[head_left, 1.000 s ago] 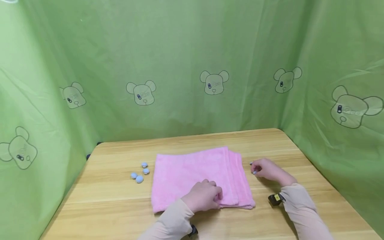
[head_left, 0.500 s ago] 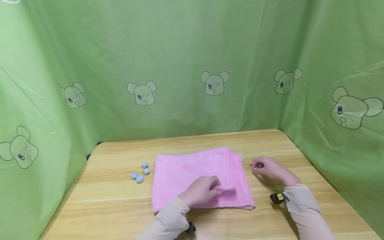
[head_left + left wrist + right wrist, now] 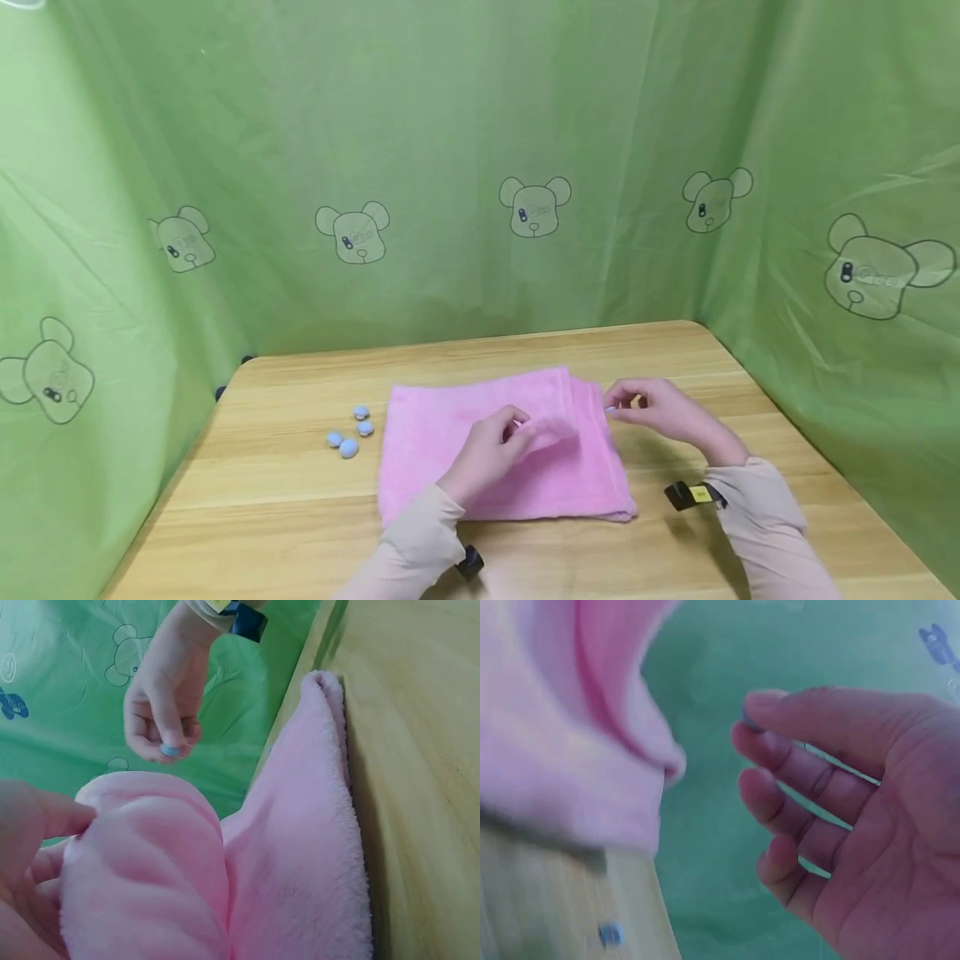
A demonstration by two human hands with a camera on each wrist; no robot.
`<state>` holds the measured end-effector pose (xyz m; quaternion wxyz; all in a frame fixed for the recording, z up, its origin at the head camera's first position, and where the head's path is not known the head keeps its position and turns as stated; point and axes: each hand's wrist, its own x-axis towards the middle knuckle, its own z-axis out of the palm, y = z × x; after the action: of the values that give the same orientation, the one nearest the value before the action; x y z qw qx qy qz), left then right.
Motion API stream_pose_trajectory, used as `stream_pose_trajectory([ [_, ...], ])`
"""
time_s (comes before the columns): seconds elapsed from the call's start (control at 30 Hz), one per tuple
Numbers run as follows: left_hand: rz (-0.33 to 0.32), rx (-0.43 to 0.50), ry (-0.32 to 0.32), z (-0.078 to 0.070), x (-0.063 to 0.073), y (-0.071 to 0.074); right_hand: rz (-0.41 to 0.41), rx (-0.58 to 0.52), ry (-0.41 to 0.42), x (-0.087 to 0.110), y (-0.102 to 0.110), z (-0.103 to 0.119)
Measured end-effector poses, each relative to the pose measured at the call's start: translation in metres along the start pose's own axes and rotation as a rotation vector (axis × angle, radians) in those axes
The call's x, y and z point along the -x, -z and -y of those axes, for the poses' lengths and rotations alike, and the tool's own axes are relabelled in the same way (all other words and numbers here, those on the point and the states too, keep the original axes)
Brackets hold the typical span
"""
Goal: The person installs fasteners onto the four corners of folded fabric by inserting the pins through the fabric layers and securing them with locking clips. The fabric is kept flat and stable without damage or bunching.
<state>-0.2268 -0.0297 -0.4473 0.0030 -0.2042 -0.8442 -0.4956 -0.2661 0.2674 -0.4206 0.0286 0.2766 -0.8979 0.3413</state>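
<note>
Three sides of green curtain (image 3: 442, 100) stand round my work, printed with outlined bear faces (image 3: 536, 215). Within them is a pale wooden table (image 3: 285, 533), its grain running side to side and its far corners rounded. Near the middle lies a folded pink towel (image 3: 438, 417), flat except for the flap (image 3: 150, 862) I hold up.

My left hand (image 3: 487, 454) is over the towel, thumb and fingers pinching that flap at its edge. My right hand (image 3: 663, 408) is by the towel's right side, thumb and forefinger closed on a small blue knob (image 3: 170, 751), the other fingers loosely bent. Both wrist views show that hand apart from the cloth.

The towel's long axis runs left to right in front of me, with its staggered layers on the right. From my left fingers, the flap extends rightward, toward my other hand. My fingertips cover most of the knob, so I cannot tell which way it points.

Four more blue knobs (image 3: 348, 448) sit on the wood, left of the towel, two of them close together nearest me.
</note>
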Motion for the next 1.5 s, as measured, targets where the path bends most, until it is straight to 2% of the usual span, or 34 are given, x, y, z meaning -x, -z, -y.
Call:
stream_pose_trajectory([
  [0.23,-0.104,0.058,0.009,0.000,-0.002,0.004,0.066,-0.178,0.073,-0.005,-0.013,0.029],
  [0.53,-0.117,0.040,-0.052,-0.001,-0.001,0.005,0.170,-0.237,0.205,-0.010,-0.043,0.050],
  [0.6,-0.109,0.029,-0.062,-0.003,0.000,0.005,0.177,-0.237,0.207,-0.011,-0.049,0.051],
  [0.8,-0.095,0.016,-0.071,-0.007,0.001,0.004,0.143,-0.210,0.139,-0.012,-0.060,0.052],
  [0.93,-0.086,0.024,-0.071,-0.009,0.001,0.004,0.101,-0.193,0.119,-0.013,-0.064,0.053],
  [1.03,-0.078,0.028,-0.072,-0.011,0.002,0.004,0.046,-0.171,0.139,-0.013,-0.068,0.055],
  [1.17,-0.070,0.031,-0.080,-0.013,0.004,0.005,-0.059,-0.099,0.227,-0.014,-0.074,0.058],
  [1.3,-0.062,0.036,-0.097,-0.016,0.006,0.004,-0.190,0.019,0.328,-0.016,-0.082,0.059],
  [1.4,-0.061,0.032,-0.099,-0.019,0.008,0.002,-0.290,0.101,0.350,-0.017,-0.087,0.060],
  [1.5,-0.050,0.019,-0.089,-0.021,0.009,-0.001,-0.366,0.148,0.334,-0.017,-0.091,0.060],
])
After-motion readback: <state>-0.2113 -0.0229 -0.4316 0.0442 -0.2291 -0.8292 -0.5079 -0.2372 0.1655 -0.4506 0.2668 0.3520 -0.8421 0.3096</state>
